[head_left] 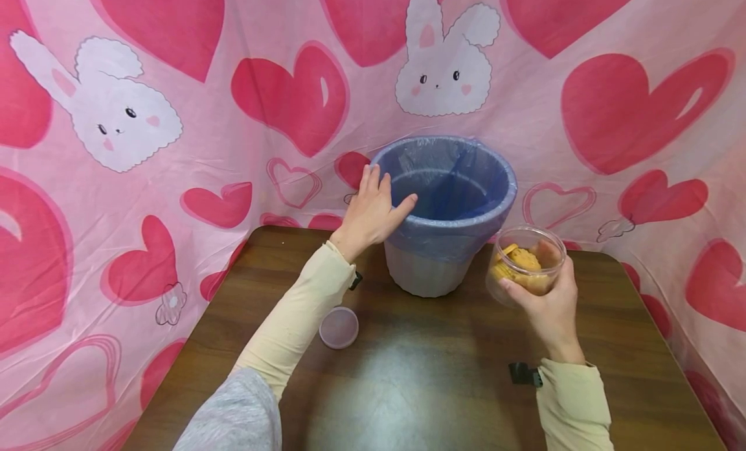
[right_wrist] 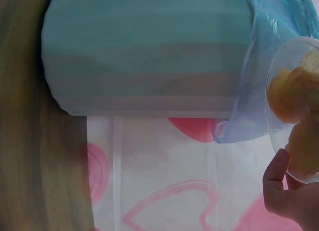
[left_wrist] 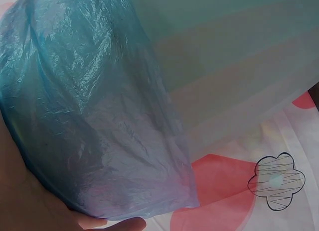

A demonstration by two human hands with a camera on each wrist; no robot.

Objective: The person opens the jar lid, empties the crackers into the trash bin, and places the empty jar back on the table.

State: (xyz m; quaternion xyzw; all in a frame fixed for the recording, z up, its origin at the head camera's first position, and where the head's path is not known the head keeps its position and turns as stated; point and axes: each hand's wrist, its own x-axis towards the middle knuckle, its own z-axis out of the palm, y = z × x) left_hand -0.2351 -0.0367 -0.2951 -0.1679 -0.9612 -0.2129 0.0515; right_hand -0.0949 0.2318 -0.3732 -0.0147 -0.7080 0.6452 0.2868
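A clear plastic jar (head_left: 499,289) with yellow-brown cookies (head_left: 526,260) in it is held up by my right hand (head_left: 553,308), thumb on the near side. The jar's mouth is uncovered. In the right wrist view the cookies (right_wrist: 305,136) show through its clear wall. My left hand (head_left: 372,211) is at the left rim of a pale trash bin (head_left: 428,269), fingers extended and spread. A blue plastic bag (head_left: 449,238) lines the bin and folds over its rim. In the left wrist view the bag (left_wrist: 124,141) fills much of the picture beside the hand (left_wrist: 35,201).
A round translucent lid (head_left: 339,328) lies on the brown wooden table (head_left: 419,386), left of centre. Behind the table hangs a pink cloth (head_left: 373,101) with hearts and rabbits, close to the back of the bin. The table's right edge runs beyond the right arm.
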